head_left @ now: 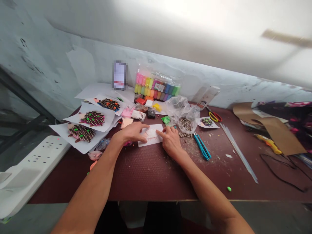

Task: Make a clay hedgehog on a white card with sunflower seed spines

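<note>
A small white paper with a faint reddish line drawing lies on the dark red table before me. My left hand rests over its left side, thumb and index finger spread apart on the sheet. From the right, my right hand touches the paper with a stretched index finger; its other fingers are partly curled. Nothing shows in either hand. Sunflower seeds in a clear plastic bag and loose seeds lie just beyond my right hand. A green clay packet sits behind the paper.
Seed-covered hedgehog pictures lie on sheets at left, near a white power strip. Colored clay packs and a phone stand behind. At right are a blue utility knife, scissors, glue sticks and a yellow glue gun.
</note>
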Available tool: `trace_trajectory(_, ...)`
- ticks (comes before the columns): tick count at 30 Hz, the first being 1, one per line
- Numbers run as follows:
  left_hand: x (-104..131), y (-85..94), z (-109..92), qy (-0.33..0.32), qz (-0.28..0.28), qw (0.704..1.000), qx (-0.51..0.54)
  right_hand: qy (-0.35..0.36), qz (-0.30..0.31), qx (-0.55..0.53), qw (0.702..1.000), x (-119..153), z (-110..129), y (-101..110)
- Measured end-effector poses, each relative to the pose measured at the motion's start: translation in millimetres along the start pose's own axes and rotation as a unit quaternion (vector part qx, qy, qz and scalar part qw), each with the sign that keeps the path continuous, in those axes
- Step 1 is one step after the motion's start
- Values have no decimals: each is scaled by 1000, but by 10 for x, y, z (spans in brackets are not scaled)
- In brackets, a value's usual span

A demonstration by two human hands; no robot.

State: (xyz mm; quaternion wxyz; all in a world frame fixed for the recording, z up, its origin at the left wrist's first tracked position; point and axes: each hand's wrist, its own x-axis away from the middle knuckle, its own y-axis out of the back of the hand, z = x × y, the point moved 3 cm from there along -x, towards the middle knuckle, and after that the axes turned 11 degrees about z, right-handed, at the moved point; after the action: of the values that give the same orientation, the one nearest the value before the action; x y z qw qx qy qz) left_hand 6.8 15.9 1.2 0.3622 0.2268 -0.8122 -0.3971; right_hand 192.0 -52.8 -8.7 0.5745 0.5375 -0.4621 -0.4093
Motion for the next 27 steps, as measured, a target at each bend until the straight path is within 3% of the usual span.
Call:
trace_trajectory(6, -17, -7, 21, -5, 0, 1000, -2, -12, 4, -30, 999, 42, -9, 44)
trace_trajectory(11, -17, -1, 16, -3, 4, 1000, 0, -36, -29, -64, 997, 47, -34, 84)
trace_trajectory(27, 3, 11, -13, -6, -3, 1000, -14, 15, 6, -51, 999, -179, 29, 85)
